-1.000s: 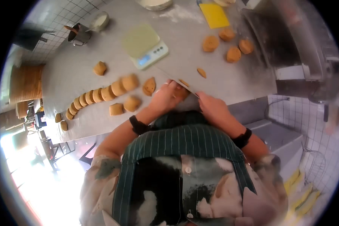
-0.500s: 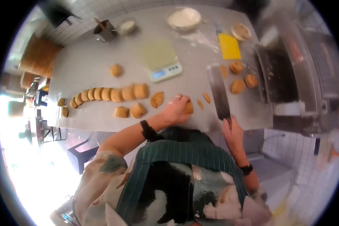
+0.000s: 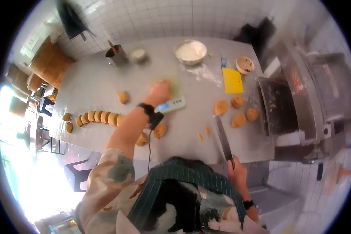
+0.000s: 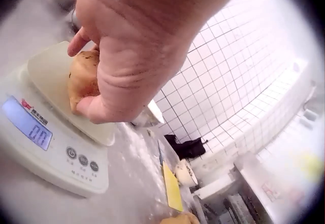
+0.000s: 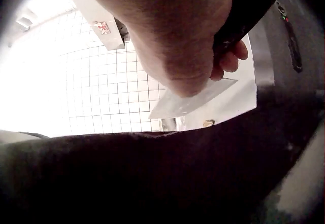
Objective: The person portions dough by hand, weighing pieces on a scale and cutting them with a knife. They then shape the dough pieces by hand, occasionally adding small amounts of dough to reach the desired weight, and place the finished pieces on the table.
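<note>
My left hand (image 3: pixel 159 92) is over the plate of the kitchen scale (image 3: pixel 174 103). In the left wrist view its thumb and fingers grip a brown dough piece (image 4: pixel 84 79) at the weighing plate (image 4: pixel 48 66), and the display (image 4: pixel 28 123) shows zeros; whether the dough touches the plate I cannot tell. Low on the right, my right hand (image 3: pixel 238 174) holds a broad knife (image 3: pixel 223 138) by its handle, blade pointing away over the table. Two thin dough slices (image 3: pixel 207 131) lie left of the blade.
A curved row of dough pieces (image 3: pixel 98 116) runs along the left; several rounds (image 3: pixel 238 120) lie right of the knife. Behind are a flour bowl (image 3: pixel 190 52), a yellow scraper (image 3: pixel 233 80), a small bowl (image 3: pixel 245 65) and a metal container (image 3: pixel 116 57). A dark tray (image 3: pixel 279 111) stands at right.
My left hand has moved from the near table edge up to the scale with the dough piece. The knife has come away from the dough, to the right, in my right hand.
</note>
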{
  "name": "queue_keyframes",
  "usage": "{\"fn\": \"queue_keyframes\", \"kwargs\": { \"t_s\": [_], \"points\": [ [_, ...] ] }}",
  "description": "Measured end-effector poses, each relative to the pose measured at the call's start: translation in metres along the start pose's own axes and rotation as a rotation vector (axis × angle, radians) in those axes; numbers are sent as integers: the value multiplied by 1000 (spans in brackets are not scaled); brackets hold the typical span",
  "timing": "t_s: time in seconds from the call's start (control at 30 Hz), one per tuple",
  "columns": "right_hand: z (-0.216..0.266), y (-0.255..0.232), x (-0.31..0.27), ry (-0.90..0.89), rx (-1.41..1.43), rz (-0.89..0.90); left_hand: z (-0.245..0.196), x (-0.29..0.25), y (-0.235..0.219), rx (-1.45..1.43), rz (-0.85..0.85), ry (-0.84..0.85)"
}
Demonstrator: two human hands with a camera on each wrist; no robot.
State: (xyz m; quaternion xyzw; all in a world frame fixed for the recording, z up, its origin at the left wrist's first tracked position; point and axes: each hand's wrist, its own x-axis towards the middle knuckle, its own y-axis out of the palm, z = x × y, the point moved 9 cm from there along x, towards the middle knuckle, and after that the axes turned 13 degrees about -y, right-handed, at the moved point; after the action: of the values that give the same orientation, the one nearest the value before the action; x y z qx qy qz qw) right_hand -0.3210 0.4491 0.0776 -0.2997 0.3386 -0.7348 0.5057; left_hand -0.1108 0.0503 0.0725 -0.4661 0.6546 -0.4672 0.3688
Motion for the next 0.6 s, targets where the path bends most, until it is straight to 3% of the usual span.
{"fn": "queue_keyframes", "kwargs": {
  "t_s": [0.07,0.1,0.13,0.17,0.2,0.23,0.27,0.3,0.33,0.43,0.5,0.53,0.6],
  "points": [
    [-11,10,-3,0,2,61,1,24,42,262,79,42],
    [-17,17,-3,-14,-27,118,-26,4,21,340,120,86],
    [-24,19,-5,54,-152,138,-51,-14,11,366,-223,417],
    [-26,19,-1,-17,23,93,-71,-28,11,583,-248,253],
    [-36,25,-1,-6,-21,74,-94,-60,17,378,-303,481],
    [-43,28,-4,22,-67,58,-115,-89,21,232,-142,544],
    [-36,29,0,-32,-56,79,-120,-110,27,-268,134,551],
    [-21,16,3,-140,26,7,-135,-133,67,-333,228,766],
    [-10,4,5,-234,108,-62,-140,-172,71,-213,-45,1033],
    [-11,15,26,-182,84,34,-136,-198,89,-294,-158,991],
    [-7,26,44,-184,82,97,-133,-202,99,-197,-68,1018],
    [-4,30,49,-200,83,130,-127,-198,86,-182,-103,977],
    [6,37,61,-227,83,176,-126,-208,92,-64,191,1037]
  ]
}}
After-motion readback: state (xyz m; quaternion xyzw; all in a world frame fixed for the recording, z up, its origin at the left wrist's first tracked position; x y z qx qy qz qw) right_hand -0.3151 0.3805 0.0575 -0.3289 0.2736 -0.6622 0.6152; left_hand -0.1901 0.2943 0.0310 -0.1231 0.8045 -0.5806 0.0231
